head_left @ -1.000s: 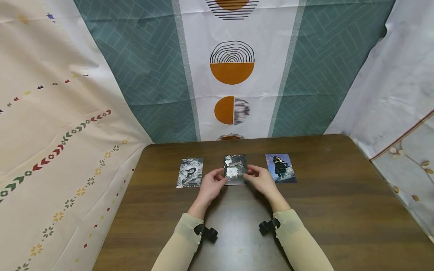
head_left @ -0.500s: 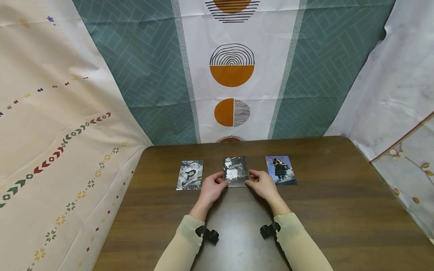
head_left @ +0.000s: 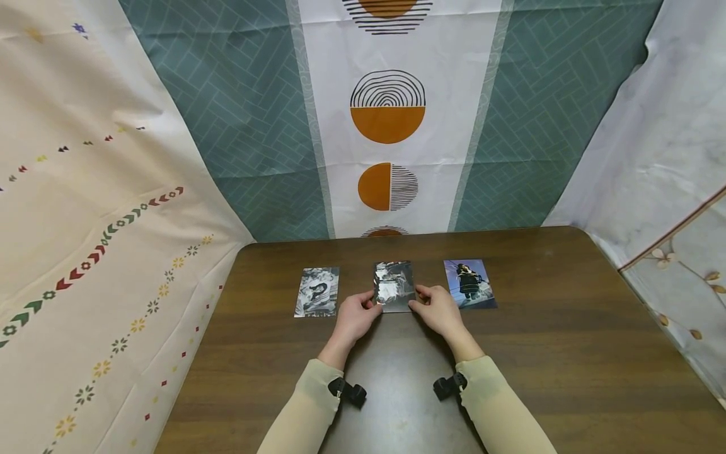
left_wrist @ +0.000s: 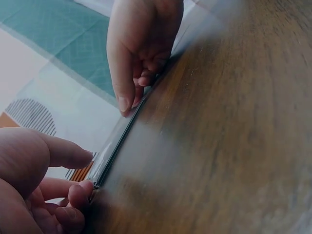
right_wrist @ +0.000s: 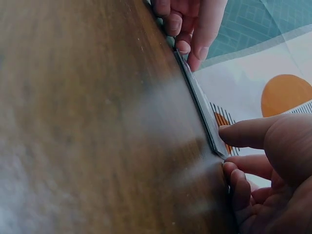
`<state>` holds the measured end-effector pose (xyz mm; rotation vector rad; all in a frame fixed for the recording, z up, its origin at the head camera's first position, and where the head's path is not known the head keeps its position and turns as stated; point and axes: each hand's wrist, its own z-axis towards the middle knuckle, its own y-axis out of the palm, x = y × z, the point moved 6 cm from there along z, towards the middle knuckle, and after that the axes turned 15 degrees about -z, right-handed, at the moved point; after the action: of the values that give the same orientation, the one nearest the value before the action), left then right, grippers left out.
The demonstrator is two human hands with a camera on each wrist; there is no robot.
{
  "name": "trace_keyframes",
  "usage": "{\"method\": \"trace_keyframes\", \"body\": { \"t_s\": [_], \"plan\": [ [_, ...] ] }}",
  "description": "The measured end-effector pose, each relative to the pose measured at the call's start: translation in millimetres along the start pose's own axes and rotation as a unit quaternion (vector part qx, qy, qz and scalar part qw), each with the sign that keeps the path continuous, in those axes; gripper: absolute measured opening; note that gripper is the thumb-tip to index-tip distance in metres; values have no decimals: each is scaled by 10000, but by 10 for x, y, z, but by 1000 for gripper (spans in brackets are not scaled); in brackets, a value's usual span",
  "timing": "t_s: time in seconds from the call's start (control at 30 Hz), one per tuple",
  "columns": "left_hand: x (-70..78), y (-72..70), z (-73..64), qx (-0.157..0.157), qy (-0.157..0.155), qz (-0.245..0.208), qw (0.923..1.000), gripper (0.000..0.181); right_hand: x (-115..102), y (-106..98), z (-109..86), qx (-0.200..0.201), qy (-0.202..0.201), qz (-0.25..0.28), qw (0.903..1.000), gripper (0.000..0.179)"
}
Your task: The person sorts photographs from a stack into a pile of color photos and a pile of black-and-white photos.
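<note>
The middle photo (head_left: pixel 394 282), a glossy dark black-and-white print, lies on the table between both hands. My left hand (head_left: pixel 355 316) holds its lower left corner between thumb and curled fingers. At the lower right corner my right hand (head_left: pixel 439 310) has the same hold, the thumb (right_wrist: pixel 234 134) over the edge and the fingers beside it. From the wrists the near edge (left_wrist: pixel 119 146) looks thin and dark, flat against the wood. To the left lies another black-and-white photo (head_left: pixel 317 292). A colour photo (head_left: pixel 470 284) with a dark figure on blue lies to the right.
The brown wooden table (head_left: pixel 567 353) reaches back to a teal and white patterned cloth (head_left: pixel 261 126). A cream cloth (head_left: pixel 85 208) hangs along the left side, a whitish one (head_left: pixel 652 157) along the right. Black wrist cameras sit on both sleeves.
Both hands have slid slightly toward the near corners of the middle photo, the right index finger drawing back along its side. The photos keep their places; the whole view shifts a little.
</note>
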<state>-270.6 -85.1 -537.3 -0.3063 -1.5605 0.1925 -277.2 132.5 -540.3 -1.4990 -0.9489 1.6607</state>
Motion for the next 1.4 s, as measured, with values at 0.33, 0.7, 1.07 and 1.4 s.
{"method": "trace_keyframes", "body": {
  "t_s": [0.33, 0.7, 1.07, 1.4],
  "plan": [
    [-9, -3, 15, 46, 24, 27, 10000, 47, -8, 9, -13, -70, 53, 21, 10000, 50],
    [-42, -5, 11, 104, -41, -367, 9993, 48, 49, -7, -2, -120, 199, 694, 9973, 48],
    [-46, -8, -9, 209, -76, -567, 9981, 49, 52, 4, -30, -478, 363, 1091, 9922, 59],
    [-43, -22, -10, 252, -54, -651, 9975, 49, 38, -18, -35, -541, 303, 1168, 9912, 61]
  ]
}}
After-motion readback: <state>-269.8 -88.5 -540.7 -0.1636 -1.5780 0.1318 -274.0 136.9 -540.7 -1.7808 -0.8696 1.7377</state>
